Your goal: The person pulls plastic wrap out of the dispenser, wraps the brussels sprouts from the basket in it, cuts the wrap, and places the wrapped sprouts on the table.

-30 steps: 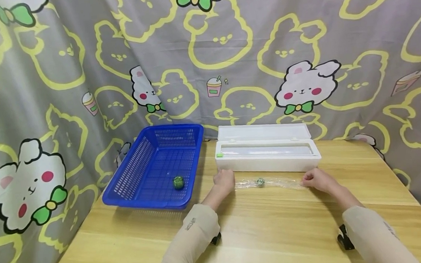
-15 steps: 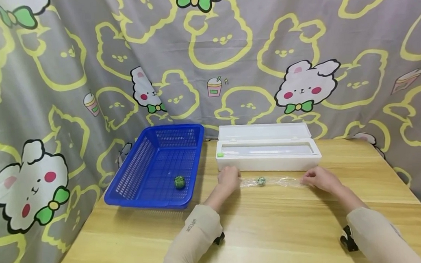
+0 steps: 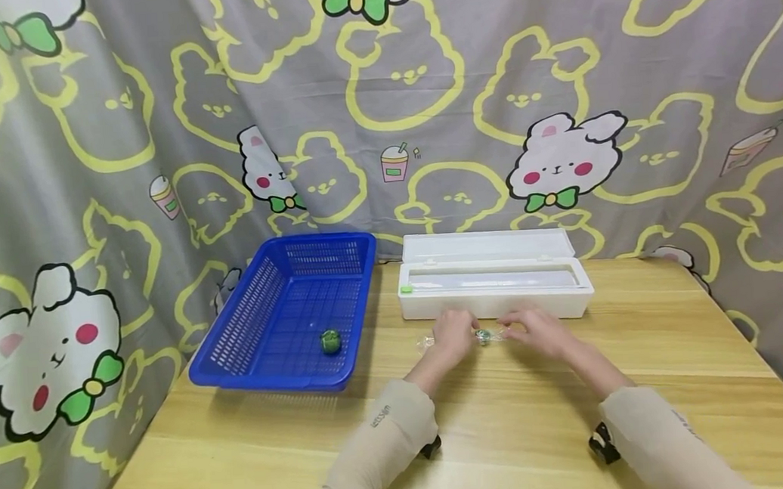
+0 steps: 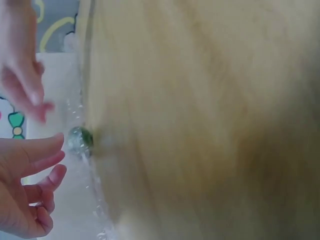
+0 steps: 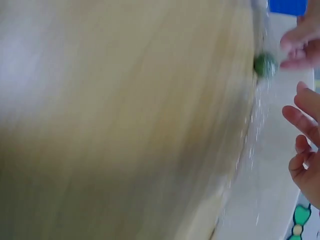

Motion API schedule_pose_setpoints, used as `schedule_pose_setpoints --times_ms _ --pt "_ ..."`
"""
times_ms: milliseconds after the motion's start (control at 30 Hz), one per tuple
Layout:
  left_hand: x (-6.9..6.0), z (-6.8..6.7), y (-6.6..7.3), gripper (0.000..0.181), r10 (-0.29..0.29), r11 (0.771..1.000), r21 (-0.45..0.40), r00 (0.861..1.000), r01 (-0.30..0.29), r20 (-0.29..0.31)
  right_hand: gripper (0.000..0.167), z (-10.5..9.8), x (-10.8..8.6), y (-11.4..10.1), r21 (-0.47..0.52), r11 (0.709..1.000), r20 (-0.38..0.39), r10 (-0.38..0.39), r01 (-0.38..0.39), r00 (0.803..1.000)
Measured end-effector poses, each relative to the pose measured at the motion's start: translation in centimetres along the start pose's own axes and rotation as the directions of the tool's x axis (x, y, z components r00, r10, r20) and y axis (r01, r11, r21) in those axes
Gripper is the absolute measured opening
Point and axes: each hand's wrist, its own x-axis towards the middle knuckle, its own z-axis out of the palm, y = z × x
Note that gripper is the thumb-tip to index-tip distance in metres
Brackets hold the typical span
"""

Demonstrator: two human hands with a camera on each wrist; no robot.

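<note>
A small round green item (image 3: 483,337) lies rolled in a strip of clear plastic film (image 3: 427,343) on the table, in front of the white box. My left hand (image 3: 454,335) is just left of it, thumb and forefinger extended and the other fingers loosely bent in the left wrist view. My right hand (image 3: 537,329) is close on the right side, its fingers relaxed and spread in the right wrist view. Both wrist views show the green item (image 4: 80,141) and the twisted film (image 5: 250,125) apart from the fingertips.
Behind the hands stands a long white film dispenser box (image 3: 494,309) with its lid raised. At left is a blue plastic basket (image 3: 275,385) holding another round green item (image 3: 331,342). A patterned curtain (image 3: 425,143) hangs behind the wooden table (image 3: 514,433).
Both hands have let go of the film's outer ends and moved inward, the left to the right and the right to the left, up to the wrapped green item.
</note>
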Motion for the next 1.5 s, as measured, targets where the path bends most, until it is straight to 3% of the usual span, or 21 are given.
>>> schedule_pose_setpoints --times_ms 233,367,633,800,933,1100,1267,1400,1500 --pt "0.3 0.9 0.3 0.012 0.011 0.998 0.068 1.000 -0.010 -0.009 0.027 2.5 1.6 -0.4 -0.102 0.987 -0.023 -0.127 0.124 0.992" --pt "0.4 1.2 0.4 0.012 0.023 0.993 0.116 1.000 -0.021 -0.018 0.024 3.2 1.9 -0.2 -0.143 0.980 -0.012 -0.140 0.136 0.990" --pt "0.7 1.6 0.5 0.008 0.028 0.987 0.158 0.998 -0.020 -0.051 0.021 3.3 2.2 -0.7 -0.058 0.998 0.008 -0.012 0.012 1.000" --pt "0.7 1.8 0.3 0.008 0.109 0.976 0.198 0.990 -0.090 -0.087 0.016 3.2 2.0 -1.2 -0.032 0.998 0.003 0.062 -0.061 0.998" --pt "0.7 1.8 -0.1 0.012 0.199 0.968 0.174 0.975 -0.179 -0.103 0.010 2.9 1.8 -1.7 -0.021 0.993 0.038 0.113 -0.113 0.993" --pt "0.7 1.5 -0.8 0.018 0.325 0.939 0.133 0.945 -0.318 -0.031 0.017 2.6 1.2 -2.3 -0.014 0.990 0.095 0.141 -0.140 0.985" --pt "0.7 1.2 -1.2 0.021 0.403 0.909 0.091 0.914 -0.406 0.055 0.011 2.3 0.5 -2.1 0.041 0.997 0.115 0.066 -0.071 0.991" --pt "0.6 1.0 -1.2 0.023 0.464 0.883 0.044 0.884 -0.467 0.067 0.003 1.9 -0.1 -1.8 0.089 0.996 0.119 -0.001 -0.010 0.993" --pt "0.6 0.9 -1.3 0.024 0.507 0.860 0.030 0.859 -0.510 0.068 0.006 1.9 -0.5 -1.8 0.106 0.994 0.119 0.006 -0.019 0.993"
